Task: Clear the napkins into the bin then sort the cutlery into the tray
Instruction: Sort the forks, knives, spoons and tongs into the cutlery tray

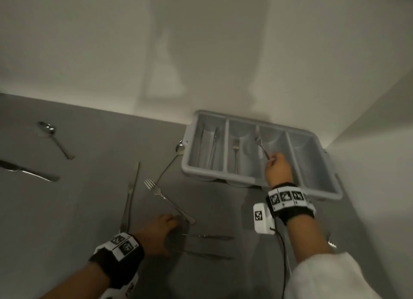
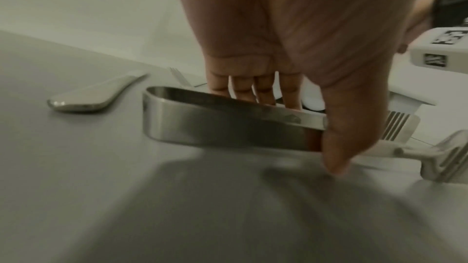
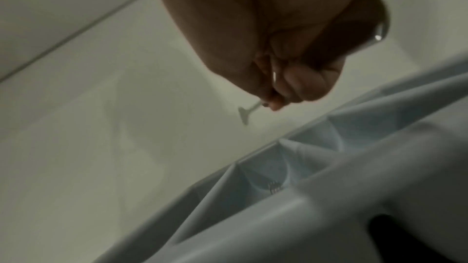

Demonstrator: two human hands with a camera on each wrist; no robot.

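Note:
The grey four-compartment cutlery tray (image 1: 312,155) stands against the wall at the back right. My right hand (image 1: 271,160) grips a fork (image 1: 260,143) by its handle end, tines up over the divider between the second and third compartments. In the right wrist view the right hand (image 3: 291,87) is a fist round the fork (image 3: 244,115) above the tray (image 3: 329,167). My left hand (image 1: 174,222) is down on the table, thumb and fingers pinching the steel handle of a knife (image 2: 215,123), whose blade (image 1: 207,236) points right. No napkins or bin are in view.
In the tray lie knives (image 1: 212,146) and a fork (image 1: 235,151). Loose on the grey table (image 1: 89,209): a spoon (image 1: 53,138), a knife (image 1: 29,171), a long knife (image 1: 131,198), a fork (image 1: 169,200), a thin spoon (image 1: 178,146), another knife (image 1: 207,255).

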